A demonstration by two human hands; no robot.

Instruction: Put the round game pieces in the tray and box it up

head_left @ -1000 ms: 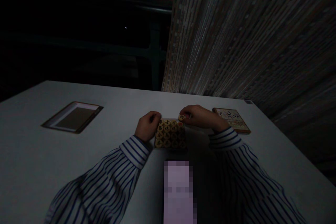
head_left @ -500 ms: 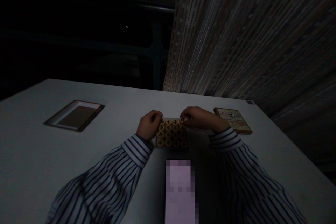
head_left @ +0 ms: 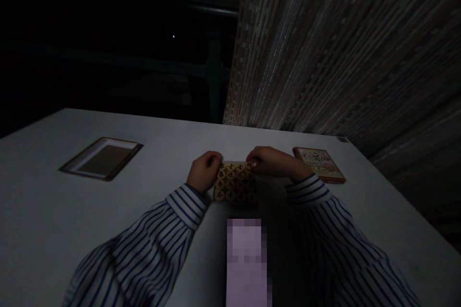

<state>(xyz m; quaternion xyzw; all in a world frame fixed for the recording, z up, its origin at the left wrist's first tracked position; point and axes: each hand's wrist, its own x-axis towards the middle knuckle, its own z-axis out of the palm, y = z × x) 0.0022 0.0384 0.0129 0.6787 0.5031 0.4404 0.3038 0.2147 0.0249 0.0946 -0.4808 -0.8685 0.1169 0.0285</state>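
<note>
Chinese chess pieces (head_left: pixel 231 183), round, pale and marked with dark characters, sit in close rows inside a small shallow box (head_left: pixel 236 203) in front of me. Curled around the box's left side is my left hand (head_left: pixel 203 171), closed, its fingertips at the upper left corner and partly hidden. At the upper right corner, my right hand (head_left: pixel 271 160) pinches the edge of a corner chess piece (head_left: pixel 249 166) between thumb and fingers. That piece lies in line with the top row. Shadow darkens the pieces on the right side.
On the white table (head_left: pixel 173 134), an open box lid or tray (head_left: pixel 77 166) lies to the left. A closed box with printed characters (head_left: pixel 320 163) lies to the right. Close to me is a blurred-out phone-like object (head_left: pixel 247 264). A strand curtain (head_left: pixel 288 57) hangs behind.
The corner piece at my right fingers sits slightly lower and closer to the row. Both hands have otherwise stayed almost where they were.
</note>
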